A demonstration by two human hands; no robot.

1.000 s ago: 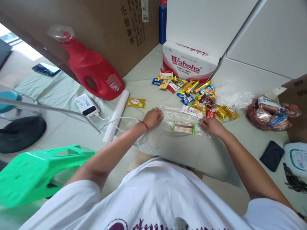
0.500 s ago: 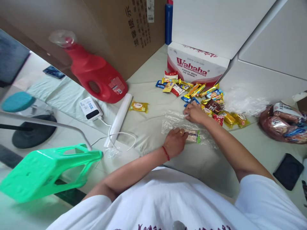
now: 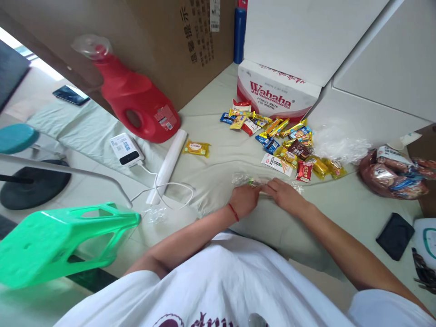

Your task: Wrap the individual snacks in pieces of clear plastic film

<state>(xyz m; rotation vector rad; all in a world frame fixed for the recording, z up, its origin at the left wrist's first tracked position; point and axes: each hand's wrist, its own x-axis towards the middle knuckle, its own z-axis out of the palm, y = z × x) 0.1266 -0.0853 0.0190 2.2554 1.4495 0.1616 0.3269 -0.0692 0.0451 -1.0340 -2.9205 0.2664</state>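
In front of my body, my left hand point(image 3: 244, 200) and my right hand point(image 3: 283, 195) are close together with fingers closed on a piece of clear plastic film point(image 3: 240, 177). Within the film lies a small snack pack point(image 3: 252, 182) with a green end, mostly hidden by the fingers. Just beyond my hands lie a white card-like packet point(image 3: 276, 164), a red snack packet point(image 3: 304, 171) and a brown cocoa packet point(image 3: 299, 149). They belong to a pile of wrapped snacks, with yellow packets point(image 3: 318, 167) and blue ones point(image 3: 271, 146). A single yellow packet point(image 3: 196, 148) lies apart on the left.
Behind the pile stands a Wahaha carton point(image 3: 275, 93). Crumpled clear plastic point(image 3: 340, 143) and a filled snack bag point(image 3: 391, 175) are on the right. To the left are a white roll point(image 3: 167, 165), a cabled power bank point(image 3: 126, 151), a red jug point(image 3: 143, 106) and a green stool point(image 3: 68, 240).
My right hand has come back from the pile toward my left hand and now grips the film. The snack pack is more wrapped and covered. The white packet has come into view.
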